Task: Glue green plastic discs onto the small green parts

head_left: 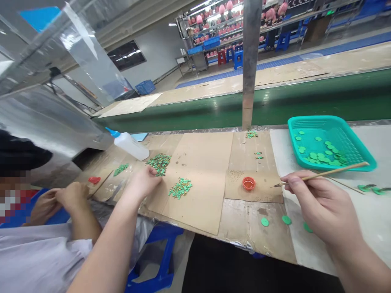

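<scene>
My right hand is closed around the wooden handle of a thin paintbrush, its fine tip pointing left toward a small red cup on a cardboard piece. At the edge of a dense pile of tiny green and brown pieces, my left hand has its fingers bent together. What they pinch, if anything, is too small to make out. A second pile of small green pieces lies just right of that hand. Flat green discs rest near my right hand, one partly hidden by it.
A teal basket holding green discs stands at the right. A white squeeze bottle with blue cap lies behind the piles. On the left sits a co-worker, whose hands are close to my left arm. A metal post rises behind the table.
</scene>
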Tool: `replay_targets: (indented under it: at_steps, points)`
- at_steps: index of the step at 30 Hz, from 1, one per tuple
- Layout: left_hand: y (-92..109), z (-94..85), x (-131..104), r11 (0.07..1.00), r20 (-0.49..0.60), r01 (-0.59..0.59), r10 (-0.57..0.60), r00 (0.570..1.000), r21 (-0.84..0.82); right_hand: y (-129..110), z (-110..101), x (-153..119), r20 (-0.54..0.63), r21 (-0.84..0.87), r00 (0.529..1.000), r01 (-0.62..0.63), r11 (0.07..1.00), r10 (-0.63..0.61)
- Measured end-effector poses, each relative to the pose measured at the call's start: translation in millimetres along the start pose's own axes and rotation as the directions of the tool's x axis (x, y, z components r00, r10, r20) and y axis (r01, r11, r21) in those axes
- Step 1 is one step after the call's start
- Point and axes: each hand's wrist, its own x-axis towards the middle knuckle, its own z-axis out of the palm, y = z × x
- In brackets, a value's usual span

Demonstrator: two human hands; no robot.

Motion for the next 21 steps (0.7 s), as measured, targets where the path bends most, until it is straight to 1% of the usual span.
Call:
replay_targets:
  at_steps: [3, 5, 6, 7, 8, 9, 11, 12, 13, 14, 16, 17, 18, 21]
  points:
    - [0.5, -8.2, -13.8, 0.993, -0.076, -0.032, 0.023, 0.997, -0.115, -0.3, 1.5, 1.8, 0.008, 0.081, 1.0, -0.001, 0.997, 0.0]
    - [0.0, -11.2, -28.9, 0.977, -0.112, -0.085, 0.063, 0.992, -0.196, -2.1, 3.2, 3.2, 0.025, 0.128, 1.0, -0.015, 0.992, 0.012]
    - [0.7, -9.7, -38.3, 0.961, -0.11, -0.126, 0.101, 0.989, -0.244, -3.7, 4.2, 3.6, 0.031, 0.145, 0.999, -0.027, 0.989, 0.022]
    - [2.8, -5.7, -49.1, 0.932, -0.08, -0.172, 0.155, 0.985, -0.32, -5.9, 5.3, 3.9, 0.039, 0.161, 0.999, -0.042, 0.986, 0.036]
    - [6.8, 0.8, -61.1, 0.873, -0.056, -0.197, 0.193, 0.98, -0.446, -8.3, 6.3, 3.8, 0.047, 0.18, 0.997, -0.06, 0.982, 0.053]
    - [13.0, 9.3, -73.9, 0.803, -0.032, -0.197, 0.216, 0.976, -0.563, -11.0, 7.4, 3.6, 0.057, 0.203, 0.996, -0.082, 0.976, 0.072]
    - [31.7, 29.5, -100.0, 0.652, 0.024, -0.166, 0.272, 0.962, -0.74, -15.5, 9.8, 3.1, 0.085, 0.257, 0.989, -0.137, 0.957, 0.119]
    - [43.3, 39.4, -112.1, 0.595, 0.089, -0.143, 0.343, 0.935, -0.791, -16.8, 11.0, 3.1, 0.102, 0.286, 0.984, -0.169, 0.943, 0.146]
    - [55.6, 48.2, -122.9, 0.531, 0.118, -0.132, 0.41, 0.904, -0.837, -17.3, 12.4, 3.4, 0.118, 0.312, 0.978, -0.201, 0.928, 0.172]
    - [67.7, 55.6, -132.1, 0.473, 0.134, -0.127, 0.48, 0.867, -0.872, -16.9, 13.7, 4.0, 0.133, 0.336, 0.971, -0.232, 0.913, 0.198]
    - [89.0, 66.2, -145.1, 0.393, 0.151, -0.123, 0.596, 0.789, -0.911, -13.9, 16.5, 5.6, 0.155, 0.382, 0.957, -0.288, 0.878, 0.246]
    - [97.6, 69.9, -149.0, 0.366, 0.149, -0.121, 0.628, 0.763, -0.923, -11.8, 17.8, 6.5, 0.164, 0.404, 0.95, -0.31, 0.861, 0.265]
    - [104.8, 73.2, -151.4, 0.347, 0.141, -0.123, 0.645, 0.751, -0.93, -9.6, 19.0, 7.2, 0.171, 0.423, 0.944, -0.329, 0.845, 0.282]
    - [118.8, 82.5, -152.6, 0.306, 0.068, -0.174, 0.643, 0.763, -0.936, -4.4, 21.5, 7.9, 0.186, 0.45, 0.931, -0.366, 0.815, 0.315]
